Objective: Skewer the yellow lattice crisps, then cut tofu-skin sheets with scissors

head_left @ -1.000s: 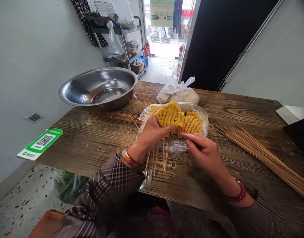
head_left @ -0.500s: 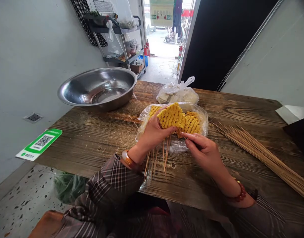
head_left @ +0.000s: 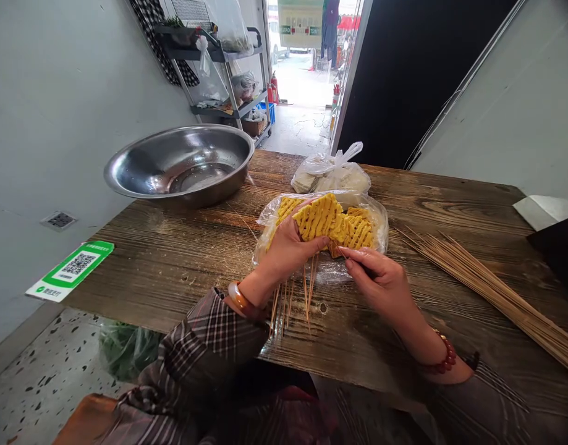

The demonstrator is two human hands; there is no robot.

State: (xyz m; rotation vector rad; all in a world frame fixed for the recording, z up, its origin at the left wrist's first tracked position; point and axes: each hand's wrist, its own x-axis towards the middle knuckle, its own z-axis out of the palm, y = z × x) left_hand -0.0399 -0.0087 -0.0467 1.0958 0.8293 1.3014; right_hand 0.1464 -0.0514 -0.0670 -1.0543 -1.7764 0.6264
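Note:
A yellow, ridged slab of food (head_left: 318, 217), which looks like scored tofu, is gripped in my left hand (head_left: 290, 242), thumb along its near edge. My right hand (head_left: 379, 272) pinches a thin bamboo skewer (head_left: 342, 252) whose tip meets the slab's lower right edge; how deep it goes is hidden. Under both hands lies a clear plastic bag (head_left: 379, 222) with more yellow slabs (head_left: 360, 230) in it. Several skewers (head_left: 308, 287) stick out toward me from below my left hand.
Loose bamboo skewers (head_left: 497, 290) lie in a bundle at the right. A steel basin (head_left: 182, 164) stands at the back left of the wooden table (head_left: 172, 259). Behind the slabs sits a tied white bag (head_left: 332, 173). A green QR card (head_left: 73, 271) is at the left edge.
Both hands stay almost in place, with the slab still held. My right hand's fingertips are slightly nearer the slab, and less of the skewer shows between the hands.

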